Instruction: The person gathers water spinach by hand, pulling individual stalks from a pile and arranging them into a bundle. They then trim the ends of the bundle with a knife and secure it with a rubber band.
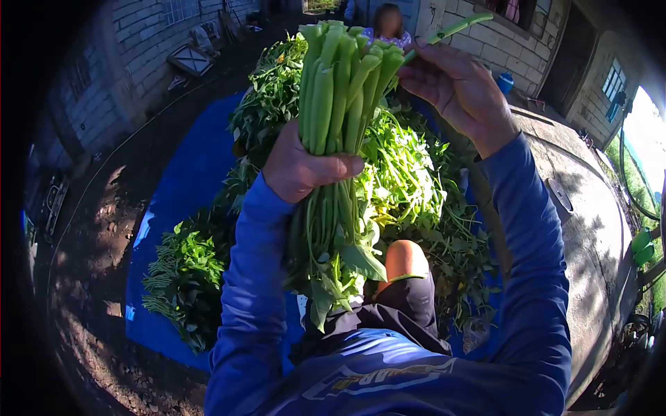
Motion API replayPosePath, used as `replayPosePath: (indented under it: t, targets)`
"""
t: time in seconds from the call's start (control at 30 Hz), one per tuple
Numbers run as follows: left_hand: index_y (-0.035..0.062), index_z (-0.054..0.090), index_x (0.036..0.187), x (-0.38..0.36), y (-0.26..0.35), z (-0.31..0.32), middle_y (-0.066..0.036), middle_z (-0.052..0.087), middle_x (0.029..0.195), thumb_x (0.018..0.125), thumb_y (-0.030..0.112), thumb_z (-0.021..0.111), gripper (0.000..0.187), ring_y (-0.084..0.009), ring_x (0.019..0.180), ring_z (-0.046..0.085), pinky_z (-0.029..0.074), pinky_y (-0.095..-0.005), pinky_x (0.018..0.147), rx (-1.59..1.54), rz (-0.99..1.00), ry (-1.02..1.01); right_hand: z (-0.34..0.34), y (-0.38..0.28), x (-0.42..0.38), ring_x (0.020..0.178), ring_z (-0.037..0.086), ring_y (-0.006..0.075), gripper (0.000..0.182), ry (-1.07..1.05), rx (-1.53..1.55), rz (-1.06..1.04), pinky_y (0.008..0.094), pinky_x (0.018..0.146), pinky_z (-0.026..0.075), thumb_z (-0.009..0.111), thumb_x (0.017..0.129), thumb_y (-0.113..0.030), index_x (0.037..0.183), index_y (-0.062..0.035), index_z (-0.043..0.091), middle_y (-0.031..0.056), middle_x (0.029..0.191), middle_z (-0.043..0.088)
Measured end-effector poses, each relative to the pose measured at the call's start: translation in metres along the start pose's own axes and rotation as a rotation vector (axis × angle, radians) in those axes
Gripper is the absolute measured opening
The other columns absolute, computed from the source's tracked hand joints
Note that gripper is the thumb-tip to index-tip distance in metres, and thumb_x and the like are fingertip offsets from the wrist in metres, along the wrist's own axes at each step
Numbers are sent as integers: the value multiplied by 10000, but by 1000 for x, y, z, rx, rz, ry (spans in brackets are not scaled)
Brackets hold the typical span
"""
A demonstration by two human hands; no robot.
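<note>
A thick bunch of leafy greens point(333, 104), which looks like water spinach, stands upright in front of my chest. Its cut stem ends point up and its leaves hang down. My left hand point(309, 166) is closed around the stems at about mid-length, thumb across the front. Up and to the right, my right hand point(458, 90) pinches a single green stem point(458, 28) between thumb and fingers. That stem slants up to the right, its lower end close beside the top of the bunch. Part of the right fingers is hidden behind the thumb and palm.
A large heap of loose greens point(409, 166) lies on a blue tarp point(173, 180). Stacked bundles point(184, 277) sit on its left side. Another person point(388, 28) is beyond the heap. A concrete slab point(583, 208) is at right, block walls point(152, 48) behind.
</note>
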State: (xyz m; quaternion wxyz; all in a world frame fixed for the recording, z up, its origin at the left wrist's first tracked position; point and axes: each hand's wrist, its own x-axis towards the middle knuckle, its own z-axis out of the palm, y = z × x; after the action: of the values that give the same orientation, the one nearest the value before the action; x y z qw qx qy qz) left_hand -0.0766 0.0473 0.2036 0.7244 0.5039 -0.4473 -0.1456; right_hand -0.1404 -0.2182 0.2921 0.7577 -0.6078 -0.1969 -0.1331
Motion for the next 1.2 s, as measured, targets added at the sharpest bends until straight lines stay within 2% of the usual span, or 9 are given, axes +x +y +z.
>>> replayPosePath:
  t: [0.13, 0.37, 0.47, 0.7, 0.83, 0.9, 0.97, 1.07, 1.2]
  targets:
    - [6, 637, 1324, 17, -19, 6, -69, 702, 1127, 709, 90, 870, 663, -154, 1009, 672, 583, -339, 833, -56, -67, -81, 27, -30, -39, 952, 759, 174, 324, 156, -703, 202, 325, 842, 630, 668, 1037, -266, 1209, 3, 715, 105, 1133, 754]
    - [-14, 598, 1331, -1, -5, 3, -115, 677, 1177, 681, 112, 868, 715, -189, 857, 723, 607, -355, 784, -61, -203, -254, 14, -64, -57, 912, 754, 307, 269, -160, -1743, -854, 411, 829, 585, 676, 964, -187, 1177, -47, 760, 140, 1032, 778]
    - [-24, 588, 1309, -9, 3, 5, -102, 700, 1066, 690, 126, 885, 703, -183, 840, 718, 595, -341, 753, 9, -204, -307, 16, -60, -65, 923, 728, 274, 259, -340, -1568, -220, 403, 805, 562, 700, 931, -138, 1162, -37, 758, 154, 1032, 756]
    - [4, 634, 1231, -17, 10, 0, -56, 706, 975, 706, 153, 910, 612, -139, 854, 683, 560, -311, 779, 135, -297, -307, 14, -34, -78, 838, 746, 278, 246, -299, -1363, -16, 418, 782, 580, 655, 900, -187, 1027, -8, 766, 147, 893, 762]
    - [10, 646, 1243, -19, 16, 1, -28, 696, 1008, 709, 144, 889, 602, -119, 923, 641, 514, -301, 848, 254, -352, -338, -9, 5, -112, 821, 726, 283, 103, -378, -1966, -637, 430, 783, 569, 683, 804, -130, 854, -60, 740, 111, 824, 727]
    - [13, 647, 1256, -22, 27, -11, -18, 690, 1023, 705, 131, 870, 606, -110, 951, 620, 490, -294, 875, 244, -472, -296, -35, 11, -132, 987, 702, 306, 164, -390, -2086, -153, 463, 889, 545, 714, 771, -135, 920, -68, 719, 113, 1005, 725]
    - [4, 618, 1267, -31, 22, -21, -86, 661, 1078, 647, 166, 845, 679, -174, 867, 669, 548, -320, 797, 183, -451, -246, -45, 14, -128, 1037, 678, 364, 320, -452, -2042, 725, 507, 893, 540, 758, 777, -142, 1065, -9, 724, 156, 1140, 701]
    - [-2, 585, 1248, -34, 2, -19, -164, 598, 1138, 605, 219, 830, 723, -235, 746, 694, 594, -330, 680, 3, -389, -251, -56, 66, -146, 1021, 728, 316, 412, -171, -1487, -174, 452, 862, 599, 773, 860, -173, 1228, 4, 714, 165, 1155, 733]
    - [-1, 558, 1262, -28, -36, -13, -157, 602, 1120, 641, 255, 846, 731, -241, 714, 689, 590, -326, 600, -162, -297, -231, 32, 97, -120, 991, 713, 163, 368, 129, -519, 5, 349, 886, 577, 773, 954, -205, 1256, -1, 728, 106, 1032, 754]
